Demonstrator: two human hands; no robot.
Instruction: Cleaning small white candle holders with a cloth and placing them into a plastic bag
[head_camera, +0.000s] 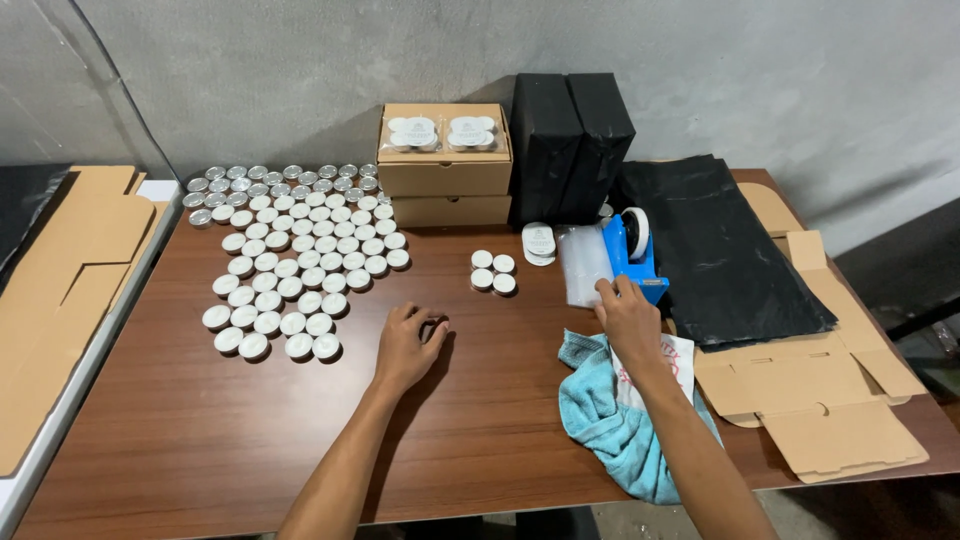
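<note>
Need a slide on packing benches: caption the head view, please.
Right hand at clear bags by a tape dispenser; left hand rests near tealights.

A small packing workshop: tealight candles (290, 270), flat cardboard boxes (815, 400), tape dispenser (633, 255), bare concrete wall (600, 50).

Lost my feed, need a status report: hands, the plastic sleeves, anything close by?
Left hand loosely curled on table, empty. Right hand touching clear plastic sleeves. Blue tape dispenser right beside them.
</note>
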